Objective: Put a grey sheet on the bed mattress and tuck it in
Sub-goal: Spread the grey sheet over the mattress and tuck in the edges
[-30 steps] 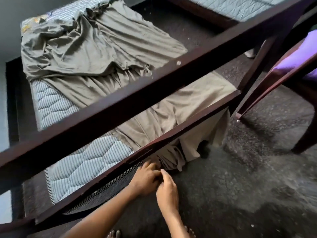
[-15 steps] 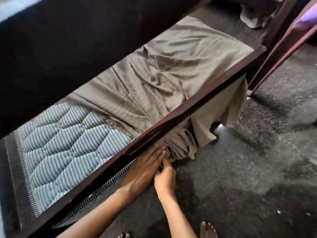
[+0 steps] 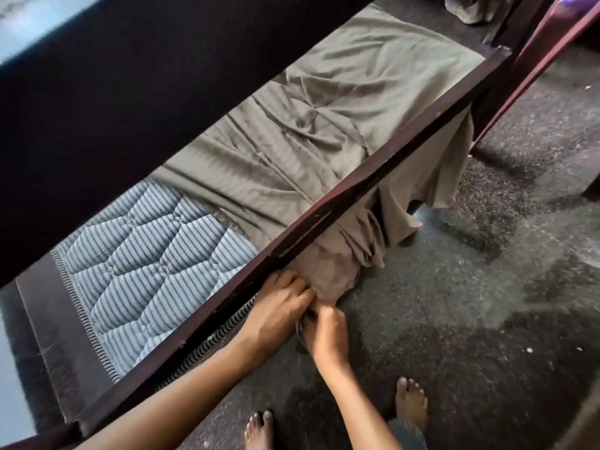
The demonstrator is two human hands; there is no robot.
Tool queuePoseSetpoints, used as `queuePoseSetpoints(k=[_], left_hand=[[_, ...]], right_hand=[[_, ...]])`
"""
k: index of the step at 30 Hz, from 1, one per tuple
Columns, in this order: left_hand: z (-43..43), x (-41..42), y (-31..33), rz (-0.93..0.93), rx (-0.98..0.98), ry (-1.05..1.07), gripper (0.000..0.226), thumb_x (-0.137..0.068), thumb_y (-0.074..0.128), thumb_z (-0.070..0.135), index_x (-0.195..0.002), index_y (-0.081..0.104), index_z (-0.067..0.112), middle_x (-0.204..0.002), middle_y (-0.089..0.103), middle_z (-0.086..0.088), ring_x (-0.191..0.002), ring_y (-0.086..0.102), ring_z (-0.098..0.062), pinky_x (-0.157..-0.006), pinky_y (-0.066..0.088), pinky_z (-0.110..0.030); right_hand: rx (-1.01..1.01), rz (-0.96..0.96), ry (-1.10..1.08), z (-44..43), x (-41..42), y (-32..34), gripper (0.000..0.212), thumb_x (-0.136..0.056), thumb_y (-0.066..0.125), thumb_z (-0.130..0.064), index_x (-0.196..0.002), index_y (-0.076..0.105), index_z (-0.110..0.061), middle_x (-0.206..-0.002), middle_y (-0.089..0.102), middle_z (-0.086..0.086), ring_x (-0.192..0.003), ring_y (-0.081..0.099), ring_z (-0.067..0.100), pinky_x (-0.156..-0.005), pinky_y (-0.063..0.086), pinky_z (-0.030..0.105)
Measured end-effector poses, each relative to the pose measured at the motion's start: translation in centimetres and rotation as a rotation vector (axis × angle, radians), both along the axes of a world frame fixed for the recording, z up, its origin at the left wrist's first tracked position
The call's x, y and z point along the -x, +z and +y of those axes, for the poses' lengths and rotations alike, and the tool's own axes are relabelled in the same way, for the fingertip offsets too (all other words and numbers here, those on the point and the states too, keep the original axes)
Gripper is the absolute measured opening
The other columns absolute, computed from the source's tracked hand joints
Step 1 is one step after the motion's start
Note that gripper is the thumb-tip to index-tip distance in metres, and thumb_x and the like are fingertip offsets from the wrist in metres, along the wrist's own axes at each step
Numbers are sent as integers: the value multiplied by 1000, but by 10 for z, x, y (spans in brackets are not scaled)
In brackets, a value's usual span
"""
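Above a dark floor [image 3: 454, 319], the grey sheet [image 3: 324, 141] ran lengthwise along the mattress [image 3: 146, 254], spilling over the rail [image 3: 357, 193]; left hand [image 3: 279, 306] and right hand [image 3: 324, 329] clutched its hanging edge.

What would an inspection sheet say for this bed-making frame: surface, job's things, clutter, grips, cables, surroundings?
Surface: mattress, striped and quilted, near end bare.
Job's things: grey sheet lies wrinkled over the far part and hangs below the side rail toward the floor; the hanging part is not tucked.
Clutter: cloth heap beyond the bed's far end.
Grips: left grip and right grip, bare hands, both hold the sheet's bunched edge below the rail.
Cables: nothing seen.
Surroundings: dark blurred upper beam; reddish frame at right; bare feet on the floor.
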State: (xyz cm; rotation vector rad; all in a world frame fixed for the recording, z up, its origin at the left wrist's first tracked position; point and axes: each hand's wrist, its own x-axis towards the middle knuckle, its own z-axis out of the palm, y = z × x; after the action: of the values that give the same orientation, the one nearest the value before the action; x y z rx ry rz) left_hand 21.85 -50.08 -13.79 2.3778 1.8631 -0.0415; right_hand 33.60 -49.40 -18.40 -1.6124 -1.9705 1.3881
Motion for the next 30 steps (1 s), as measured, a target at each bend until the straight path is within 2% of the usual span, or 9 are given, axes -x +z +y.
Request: queuePoseSetpoints(k=[3, 5, 7, 12, 15, 17, 25, 28, 30], left_hand=[[-20, 8, -10, 20, 45, -63, 27, -80, 42, 26, -88, 68, 21, -94, 64, 1, -95, 60, -23, -80, 31, -34], [-27, 19, -17, -58, 41, -101, 34, -82, 41, 28, -98, 70, 22, -112, 64, -1, -110, 56, -24, -93, 28, -36], [-26, 21, -14, -210, 69, -107, 41, -93, 33, 31, -114, 66, 19, -128, 58, -4, -122, 50, -23, -106, 22, -28], [14, -8, -3, -253, -55, 56, 43, -85, 47, 9, -128, 56, 11, -138, 46, -16, -121, 49, -36, -91, 49, -40], [35, -13, -13, -304, 19, 80, 53, -99, 38, 11, -149, 22, 21, -158, 4, -6, -146, 4, -22, -119, 10, -35], [39, -9, -23, -369, 112, 108, 55, -103, 32, 17, -148, 2, 26, -150, -18, 8, -141, -16, -6, -117, -9, -24], [-3, 13, -28, -417, 92, 117, 68, -93, 7, 65, -147, 29, 31, -159, 4, 9, -144, -2, -2, -119, 9, -34], [-40, 19, -25, -456, 68, 120, 55, -98, 26, 55, -149, 13, 39, -156, -2, 20, -139, -9, 10, -118, 6, -28], [-69, 27, -22, -432, 65, 97, 50, -102, 28, 39, -149, 26, 23, -159, 5, 3, -146, 1, -8, -119, 13, -37]], right_hand=[[-24, -19, -71, -32, 6, 1, 17, -87, 52, 1, -89, 60, -14, -82, 54, 1, -76, 56, 13, -65, 39, 2], [46, -43, -263, -51, 8, 4, 16, -88, 45, 3, -89, 60, -3, -79, 55, 6, -68, 57, 6, -56, 43, 7], [48, -48, -126, -63, 3, 15, 17, -90, 49, -9, -80, 62, -12, -75, 54, -1, -68, 53, 2, -58, 38, 6], [173, 25, -146, -96, 19, 17, 11, -81, 63, -3, -73, 70, 0, -63, 60, 0, -79, 58, 9, -68, 44, 21], [265, 30, -4, -98, 23, 19, 10, -81, 63, -8, -81, 72, -6, -78, 70, 7, -79, 64, 13, -74, 47, 26], [291, 17, 21, -88, 17, 16, 21, -81, 60, -4, -98, 72, -7, -98, 71, 7, -95, 64, 16, -84, 46, 23], [154, 32, -393, -8, -16, 31, 22, -81, 55, 4, -90, 69, -10, -92, 69, 9, -89, 62, 24, -80, 46, 31], [122, 68, -413, 13, -13, 41, 19, -84, 54, 0, -84, 66, -14, -85, 65, 5, -86, 60, 23, -78, 47, 33], [138, 92, -413, 22, -3, 45, 17, -85, 54, -3, -86, 65, -16, -87, 65, 4, -88, 61, 23, -81, 49, 36]])
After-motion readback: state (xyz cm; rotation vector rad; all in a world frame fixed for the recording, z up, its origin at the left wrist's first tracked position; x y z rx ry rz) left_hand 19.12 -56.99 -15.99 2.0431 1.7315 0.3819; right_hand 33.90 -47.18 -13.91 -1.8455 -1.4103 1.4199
